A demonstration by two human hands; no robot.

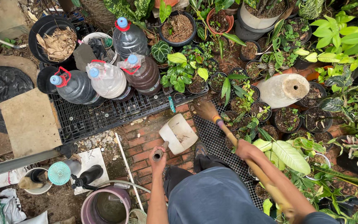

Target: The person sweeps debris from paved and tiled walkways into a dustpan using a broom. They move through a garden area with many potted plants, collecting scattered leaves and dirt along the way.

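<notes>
My left hand (158, 161) grips the short tubular handle of a white dustpan (180, 132), which rests on the red brick floor (139, 139) with its mouth facing away from me. My right hand (245, 149) is closed around a long wooden broom stick (228, 133). The stick runs diagonally from my lower right up to a brown bristle head (206, 109), which sits at the edge of a black mesh mat (212, 141), just beyond the dustpan. My knees in dark trousers (212, 195) fill the bottom centre.
Three large plastic bottles (104, 79) of dark liquid stand on a black plastic pallet (100, 114) at left. Many small potted plants (249, 79) crowd the right, with a toppled pale cylindrical pot (280, 90). A purple bucket (104, 206) and hose sit at the lower left.
</notes>
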